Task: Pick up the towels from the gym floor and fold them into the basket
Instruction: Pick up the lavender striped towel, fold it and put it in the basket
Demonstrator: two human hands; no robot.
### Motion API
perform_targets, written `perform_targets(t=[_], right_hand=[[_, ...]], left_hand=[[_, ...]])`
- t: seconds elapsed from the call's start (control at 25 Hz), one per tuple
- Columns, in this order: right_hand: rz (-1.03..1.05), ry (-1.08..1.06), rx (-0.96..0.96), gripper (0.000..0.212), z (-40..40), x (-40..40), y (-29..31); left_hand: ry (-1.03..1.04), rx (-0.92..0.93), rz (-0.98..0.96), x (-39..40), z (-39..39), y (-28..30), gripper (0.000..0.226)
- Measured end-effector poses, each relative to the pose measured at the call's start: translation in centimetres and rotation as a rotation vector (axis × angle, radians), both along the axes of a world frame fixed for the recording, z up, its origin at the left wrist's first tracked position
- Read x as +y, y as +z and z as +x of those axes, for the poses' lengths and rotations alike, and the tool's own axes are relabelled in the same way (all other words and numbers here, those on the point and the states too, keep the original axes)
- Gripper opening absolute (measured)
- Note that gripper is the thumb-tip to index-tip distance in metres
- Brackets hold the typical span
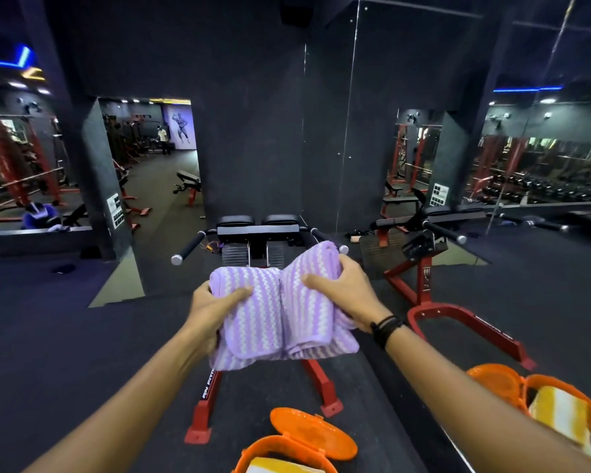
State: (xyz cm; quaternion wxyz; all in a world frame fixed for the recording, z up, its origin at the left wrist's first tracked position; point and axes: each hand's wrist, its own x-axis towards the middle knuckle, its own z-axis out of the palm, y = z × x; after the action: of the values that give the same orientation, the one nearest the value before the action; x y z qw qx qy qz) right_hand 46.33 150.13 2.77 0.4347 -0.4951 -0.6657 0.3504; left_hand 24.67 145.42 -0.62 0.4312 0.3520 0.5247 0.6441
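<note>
Dark gym flooring [82,336] and mirrored walls [543,148] fill the background, with a red-framed machine [260,233] seen straight ahead. A purple-and-white striped towel [280,308], folded double, is held up in mid-air in front of the machine. It is gripped on one side by the left hand [212,312] and on the other by the right hand [345,291], fingers curled around the cloth. Below, an orange basket [287,452] with its lid open is seen on the floor, a yellow striped towel [280,466] lying inside. Its reflection [560,411] is shown at the right.
</note>
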Motion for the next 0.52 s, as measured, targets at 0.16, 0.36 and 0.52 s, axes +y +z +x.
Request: perform_targets(t=[0.16,0.36,0.52], right_hand=[[0.309,0.247,-0.476,0.031,-4.0,-4.8,0.4],[0.304,0.407,-0.296,0.023,-4.2,-5.3,-1.0],[0.265,-0.206,-0.071,0.069,-3.8,-4.2,-3.3]], left_hand=[[-0.177,-0.211,-0.062,-0.1,3.6,0.5,0.072],[0.014,-0.404,-0.046,0.1,2.3,-1.5,0.057],[0.054,-0.513,0.081,0.0,2.7,-1.6,0.054]])
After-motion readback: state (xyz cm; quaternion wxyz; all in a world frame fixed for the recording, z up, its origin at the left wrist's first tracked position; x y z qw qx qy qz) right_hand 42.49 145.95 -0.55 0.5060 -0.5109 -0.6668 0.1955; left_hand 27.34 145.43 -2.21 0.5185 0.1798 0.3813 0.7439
